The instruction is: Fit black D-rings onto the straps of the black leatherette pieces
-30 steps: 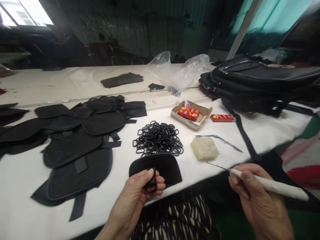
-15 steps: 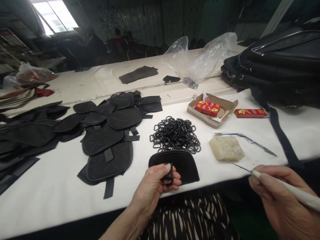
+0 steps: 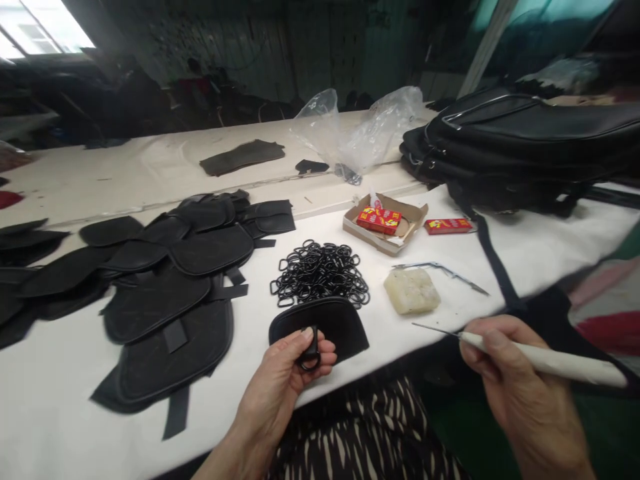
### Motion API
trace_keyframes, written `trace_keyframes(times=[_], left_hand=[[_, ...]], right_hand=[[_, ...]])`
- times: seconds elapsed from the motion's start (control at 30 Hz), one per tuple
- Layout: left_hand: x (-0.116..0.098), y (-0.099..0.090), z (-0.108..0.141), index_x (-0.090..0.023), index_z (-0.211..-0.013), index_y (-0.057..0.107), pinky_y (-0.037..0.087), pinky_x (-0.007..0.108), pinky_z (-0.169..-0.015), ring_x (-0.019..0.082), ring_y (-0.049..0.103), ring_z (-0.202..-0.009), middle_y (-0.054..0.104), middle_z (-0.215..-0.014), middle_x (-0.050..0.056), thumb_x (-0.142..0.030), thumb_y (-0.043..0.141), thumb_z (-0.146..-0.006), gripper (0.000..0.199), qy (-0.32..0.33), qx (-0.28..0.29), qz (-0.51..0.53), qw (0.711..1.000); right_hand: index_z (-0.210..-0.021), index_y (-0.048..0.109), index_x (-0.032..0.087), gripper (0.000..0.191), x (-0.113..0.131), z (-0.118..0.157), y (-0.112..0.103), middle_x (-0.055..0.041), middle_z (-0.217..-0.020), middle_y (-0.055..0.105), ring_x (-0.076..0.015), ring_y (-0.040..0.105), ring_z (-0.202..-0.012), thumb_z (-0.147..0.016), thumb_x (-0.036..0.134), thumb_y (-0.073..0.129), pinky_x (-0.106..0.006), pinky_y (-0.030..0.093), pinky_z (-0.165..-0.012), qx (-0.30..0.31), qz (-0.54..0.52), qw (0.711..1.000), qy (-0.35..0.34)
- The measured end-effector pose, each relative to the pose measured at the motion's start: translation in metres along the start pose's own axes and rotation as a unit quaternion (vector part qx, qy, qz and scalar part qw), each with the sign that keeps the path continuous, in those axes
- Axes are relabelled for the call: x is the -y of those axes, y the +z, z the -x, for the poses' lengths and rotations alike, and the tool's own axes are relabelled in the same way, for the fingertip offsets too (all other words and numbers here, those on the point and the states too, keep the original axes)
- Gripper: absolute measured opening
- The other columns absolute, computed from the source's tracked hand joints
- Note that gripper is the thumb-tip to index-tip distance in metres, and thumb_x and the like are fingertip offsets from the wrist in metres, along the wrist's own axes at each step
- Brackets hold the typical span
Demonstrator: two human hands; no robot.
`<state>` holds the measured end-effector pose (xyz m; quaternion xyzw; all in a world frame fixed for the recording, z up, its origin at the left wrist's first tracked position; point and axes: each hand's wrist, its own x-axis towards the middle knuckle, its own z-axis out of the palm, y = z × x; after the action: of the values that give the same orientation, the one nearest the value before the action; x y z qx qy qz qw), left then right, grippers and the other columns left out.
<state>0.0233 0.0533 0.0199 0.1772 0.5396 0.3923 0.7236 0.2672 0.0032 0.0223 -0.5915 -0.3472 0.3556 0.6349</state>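
Between the thumb and fingers of my left hand is a black strap loop with a black D-ring hanging from it. A rounded black flap lies behind those fingers at the table's front edge; whether the loop is joined to it is hidden. My right hand is closed around the pale, wrapped handle of an awl. The awl's thin metal point aims left, just short of a yellowish wax block. Past the flap sits a heap of black D-rings.
Stacked black flaps with strap tabs spread over the left side. Behind the wax lie metal tweezers, a cardboard tray with a red box, and another red box. Black bags and a clear plastic bag stand farther back.
My view has turned to the right, so the table things appear farther left. The awl's point has drawn back from the wax block's lower edge toward me. My left hand keeps its hold.
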Motion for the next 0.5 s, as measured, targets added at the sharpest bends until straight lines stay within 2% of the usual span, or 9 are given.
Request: trace_keyframes(times=[0.13,0.3,0.5], left_hand=[[-0.001,0.01,-0.011,-0.006,-0.08,0.066,0.056,0.028,-0.062,0.017,0.066,-0.064,0.069,-0.074,0.013,-0.011,0.052,-0.082,0.014,0.015,-0.017,0.02,1.0],[-0.003,0.015,-0.018,-0.007,-0.081,0.066,0.057,0.027,-0.06,0.018,0.067,-0.063,0.07,-0.073,0.013,-0.008,0.051,-0.082,0.015,0.023,-0.05,0.022,0.998],[-0.003,0.012,-0.019,-0.007,-0.079,0.067,0.057,0.031,-0.067,0.02,0.068,-0.07,0.07,-0.078,0.014,-0.009,0.057,-0.079,0.011,0.008,-0.027,0.002,1.0]], right_hand=[[-0.07,0.055,0.019,0.024,0.001,-0.003,-0.002,0.002,-0.06,0.046,-0.0119,0.042,-0.055,-0.08,0.041,0.056,-0.024,0.035,-0.048,-0.036,0.098,0.994,-0.039],[-0.062,0.049,0.02,0.031,0.01,-0.008,-0.003,0.003,-0.055,0.045,-0.0124,0.042,-0.054,-0.081,0.044,0.052,-0.025,0.034,-0.05,-0.076,0.26,0.959,-0.086],[-0.061,0.046,0.021,0.032,0.015,-0.018,0.006,0.0044,-0.052,0.042,-0.0114,0.04,-0.049,-0.084,0.043,0.049,-0.025,0.033,-0.048,-0.07,0.302,0.941,-0.139]])
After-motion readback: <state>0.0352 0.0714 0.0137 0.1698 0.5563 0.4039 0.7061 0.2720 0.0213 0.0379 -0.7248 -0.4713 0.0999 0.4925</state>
